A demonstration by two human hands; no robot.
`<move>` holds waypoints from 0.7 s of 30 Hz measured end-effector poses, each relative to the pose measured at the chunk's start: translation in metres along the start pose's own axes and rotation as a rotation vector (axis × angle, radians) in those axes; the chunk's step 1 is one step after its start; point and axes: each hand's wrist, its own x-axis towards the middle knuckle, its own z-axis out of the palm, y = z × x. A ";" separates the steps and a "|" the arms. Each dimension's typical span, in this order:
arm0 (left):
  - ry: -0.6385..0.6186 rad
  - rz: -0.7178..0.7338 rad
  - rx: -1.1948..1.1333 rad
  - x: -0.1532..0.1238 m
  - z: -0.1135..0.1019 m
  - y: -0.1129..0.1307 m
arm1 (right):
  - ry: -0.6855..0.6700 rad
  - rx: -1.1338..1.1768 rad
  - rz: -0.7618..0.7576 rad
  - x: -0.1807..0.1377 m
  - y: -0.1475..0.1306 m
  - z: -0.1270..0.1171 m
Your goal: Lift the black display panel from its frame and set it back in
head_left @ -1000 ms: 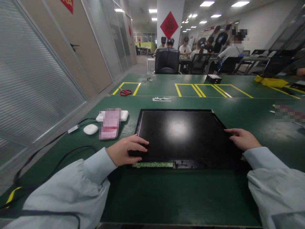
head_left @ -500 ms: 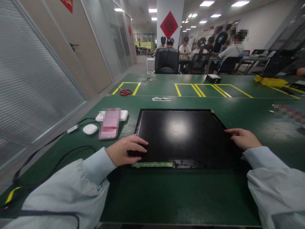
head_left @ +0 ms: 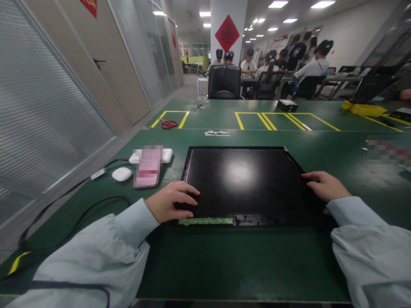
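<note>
A black display panel (head_left: 244, 179) lies flat on the green table (head_left: 237, 261), with a green circuit strip (head_left: 205, 221) along its near edge. My left hand (head_left: 171, 201) rests on the panel's near left corner, fingers curled over the edge and gripping it. At the right edge, my right hand (head_left: 323, 186) holds the panel with fingers bent onto its surface.
A pink phone (head_left: 147, 167), a white case (head_left: 167, 155) and a white puck (head_left: 122, 173) lie left of the panel, with black cables (head_left: 80, 209) beside them. Red scissors (head_left: 169, 124) lie farther back. People sit at tables behind a black chair (head_left: 224, 82).
</note>
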 end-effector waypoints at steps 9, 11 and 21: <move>0.108 -0.149 0.151 -0.001 0.002 0.009 | 0.079 0.020 -0.065 0.007 0.011 0.009; 0.162 -0.251 0.239 -0.002 0.002 0.008 | 0.105 0.008 -0.082 0.009 0.014 0.011; 0.050 -0.591 0.203 -0.006 0.000 -0.004 | 0.147 0.068 -0.126 0.015 0.021 0.017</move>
